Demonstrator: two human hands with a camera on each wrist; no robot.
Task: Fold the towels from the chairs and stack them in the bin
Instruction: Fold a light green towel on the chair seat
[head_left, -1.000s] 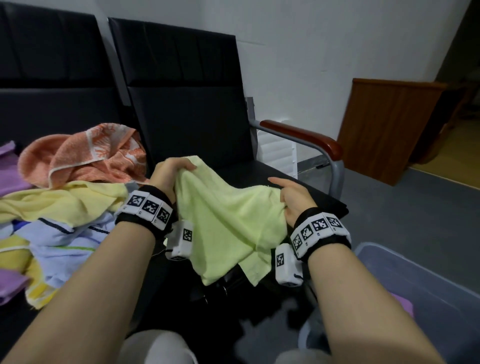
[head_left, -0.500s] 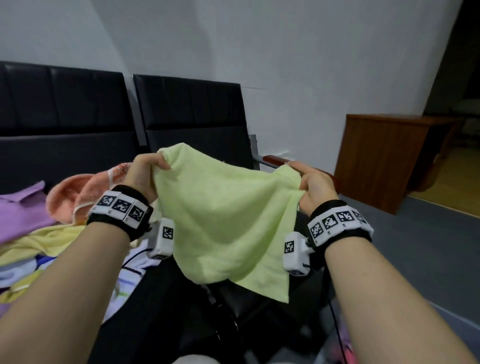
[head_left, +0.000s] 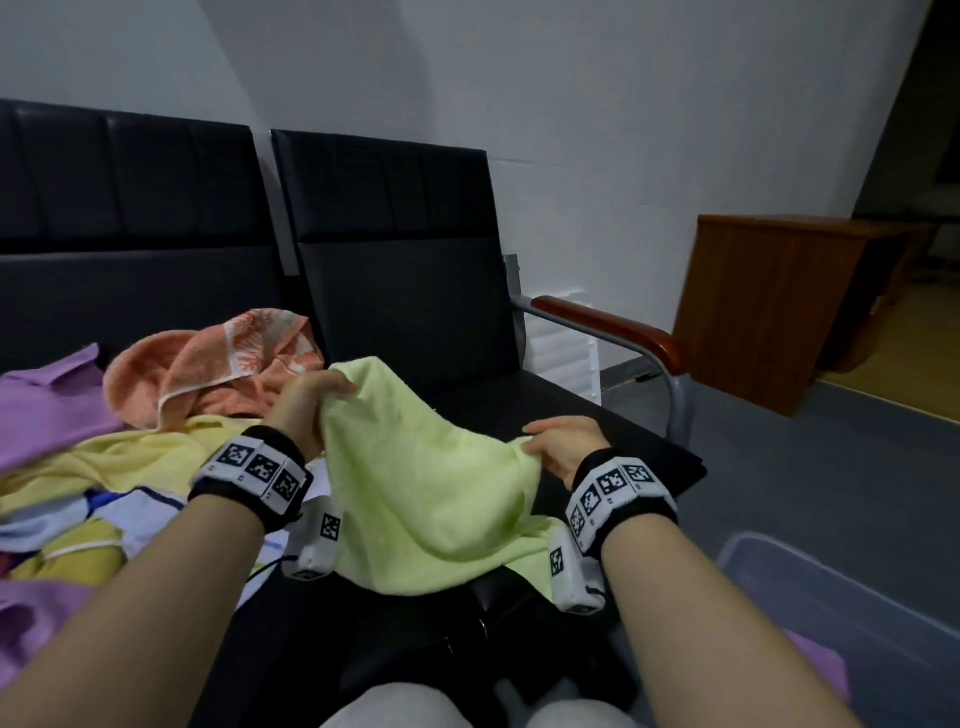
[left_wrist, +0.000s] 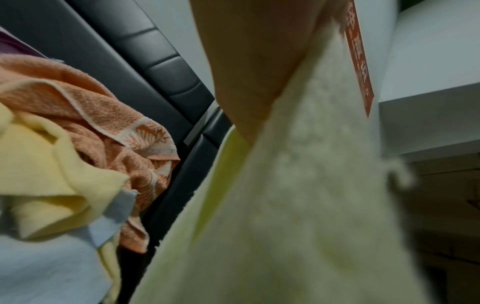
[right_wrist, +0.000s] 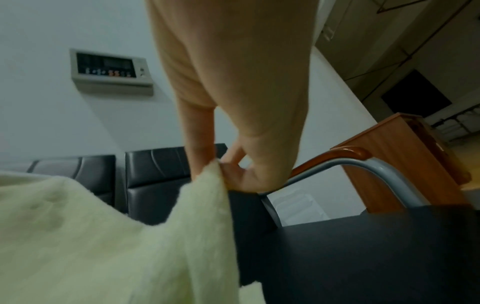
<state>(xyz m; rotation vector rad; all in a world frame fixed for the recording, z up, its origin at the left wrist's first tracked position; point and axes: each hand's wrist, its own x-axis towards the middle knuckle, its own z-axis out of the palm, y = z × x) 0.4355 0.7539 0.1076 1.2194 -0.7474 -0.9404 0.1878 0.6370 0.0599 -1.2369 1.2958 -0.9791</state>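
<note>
the left hand (head_left: 306, 410) grips one top corner of the pale green towel (head_left: 431, 499), fingers curled over the edge with the cloth bunched inside them. the right hand (head_left: 566, 447) pinches the opposite corner between thumb and fingertips (right_wrist: 228, 162), the other fingers loosely bent behind it. the left corner is held higher than the right, so the towel slopes down between the two hands and sags over the front of the black chair seat (head_left: 597, 415), its lower edge draping near the person's knees. an orange label (left_wrist: 359, 61) hangs off the towel's edge by the left hand.

on the neighbouring seat to the left lies a loose heap of towels: an orange patterned towel (head_left: 208, 364) on top at the back, a yellow towel (head_left: 119, 457) in front of it, purple towels (head_left: 47, 410) at the far left, and a white striped one lower down.

a clear plastic bin (head_left: 852, 613) stands on the floor at the lower right, beside the person's right arm. something purple (head_left: 815, 660) lies in its bottom; i can't tell whether it's folded.
</note>
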